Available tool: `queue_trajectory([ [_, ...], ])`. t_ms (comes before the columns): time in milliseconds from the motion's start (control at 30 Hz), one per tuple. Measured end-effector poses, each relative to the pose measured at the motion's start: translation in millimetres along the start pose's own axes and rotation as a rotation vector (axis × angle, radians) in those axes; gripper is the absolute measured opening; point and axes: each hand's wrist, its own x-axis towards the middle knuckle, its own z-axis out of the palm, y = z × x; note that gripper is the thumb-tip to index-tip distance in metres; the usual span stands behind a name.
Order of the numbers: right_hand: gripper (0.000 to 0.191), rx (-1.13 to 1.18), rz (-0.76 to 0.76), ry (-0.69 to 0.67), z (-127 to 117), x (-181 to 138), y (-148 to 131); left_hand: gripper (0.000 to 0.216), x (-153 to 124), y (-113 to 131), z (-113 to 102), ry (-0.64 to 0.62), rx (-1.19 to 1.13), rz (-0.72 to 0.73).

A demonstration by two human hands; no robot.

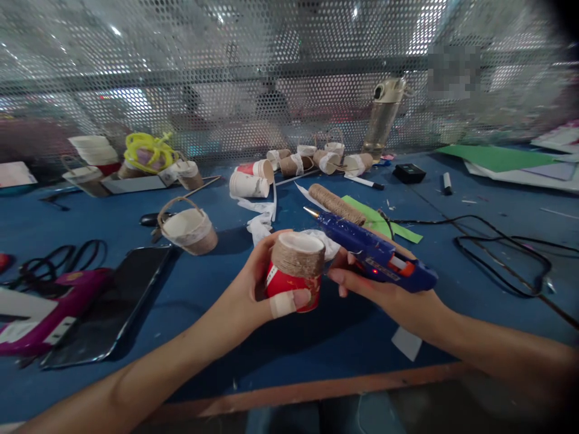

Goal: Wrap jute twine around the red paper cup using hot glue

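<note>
left hand [253, 289] holds twine-wrapped cup [296, 271]; right hand [384, 289] holds glue gun [375, 256].

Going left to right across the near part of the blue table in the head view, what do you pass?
Pink glue gun → black phone → small basket → left hand holding a twine-wrapped cup → right hand with a blue glue gun → black cable.

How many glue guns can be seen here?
2. A blue glue gun is in the right hand; a purple glue gun lies on the table at far left. Others may be hidden.
</note>
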Motion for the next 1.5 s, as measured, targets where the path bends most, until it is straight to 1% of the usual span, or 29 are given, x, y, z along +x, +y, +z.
queue_trajectory([
  [100,0.028,0.040,-0.012,0.043,0.8,-0.1,1.1,0.076,-0.8,1.6,-0.9,-0.007,-0.100,-0.047],
  [233,0.024,0.011,-0.049,0.031,1.2,-1.8,2.2,0.069,1.0,-1.3,-4.5,-0.154,-0.149,-0.087],
  [333,0.020,-0.014,-0.084,-0.002,-1.2,-3.9,4.4,0.077,3.3,-4.4,-6.4,-0.184,-0.124,-0.092],
  [400,0.020,-0.022,-0.107,-0.030,-3.5,-5.2,5.9,0.079,4.0,-4.6,-6.6,-0.174,-0.097,-0.101],
  [467,0.020,-0.045,-0.130,-0.028,-5.9,-6.1,5.9,0.073,3.8,-3.3,-6.6,-0.149,-0.083,-0.097],
  [567,0.016,-0.158,-0.170,0.028,-9.5,-7.3,3.0,0.062,2.9,0.2,-7.0,-0.088,-0.087,-0.062],
  [700,0.013,-0.308,-0.255,0.119,-16.2,-9.8,-0.6,0.059,2.3,4.2,-7.3,-0.022,-0.135,-0.015],
  [767,0.012,-0.384,-0.299,0.136,-20.0,-11.6,-2.2,0.058,2.0,5.1,-7.4,0.029,-0.165,-0.003],
  [867,0.017,-0.457,-0.359,0.098,-23.6,-14.0,-6.3,0.057,1.4,4.7,-8.2,0.108,-0.186,0.013],
  [967,0.026,-0.525,-0.349,-0.027,-24.8,-14.3,-11.0,0.068,1.0,2.7,-8.8,0.137,-0.193,0.045],
  [1000,0.026,-0.543,-0.340,-0.078,-25.1,-14.0,-11.9,0.073,0.9,2.0,-8.7,0.140,-0.194,0.061],
  [1067,0.025,-0.563,-0.338,-0.132,-26.2,-13.1,-11.6,0.078,0.3,1.2,-8.1,0.137,-0.195,0.093],
  [1133,0.025,-0.577,-0.329,-0.145,-28.3,-12.6,-8.8,0.080,-0.7,2.0,-6.9,0.134,-0.191,0.110],
  [1233,0.027,-0.595,-0.295,-0.172,-31.9,-13.0,-3.1,0.083,-3.1,5.9,-4.1,0.144,-0.167,0.093],
  [1367,0.027,-0.597,-0.280,-0.177,-33.8,-14.7,1.2,0.084,-6.0,10.2,-1.4,0.143,-0.127,0.095],
  [1500,0.029,-0.586,-0.288,-0.180,-32.0,-16.1,2.6,0.082,-6.0,6.6,-3.1,0.131,-0.071,0.133],
])
